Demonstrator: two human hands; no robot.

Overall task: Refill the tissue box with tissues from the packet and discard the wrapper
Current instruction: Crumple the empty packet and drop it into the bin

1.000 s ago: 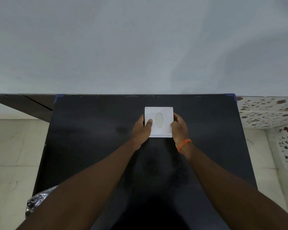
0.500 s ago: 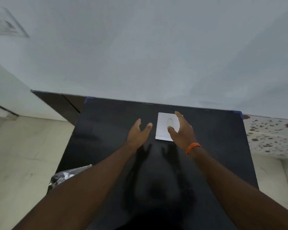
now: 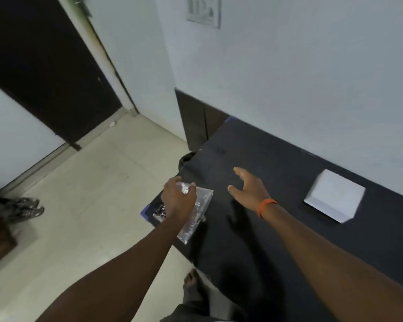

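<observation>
Black worktop (image 3: 277, 228) against a pale wall, cream tiled floor and a dark door off to the left

Left hand (image 3: 179, 201) has its fingers (image 3: 191, 189) closed over the clear wrapper (image 3: 199, 212) at the worktop's near-left corner; it looks feather-light, crinkly and slippery, so bunching it in the fist should hold better than pinching an edge. Right hand (image 3: 249, 189) hovers spread wide, holding nothing. White tissue box (image 3: 335, 196) sits well apart, near the wall
</observation>
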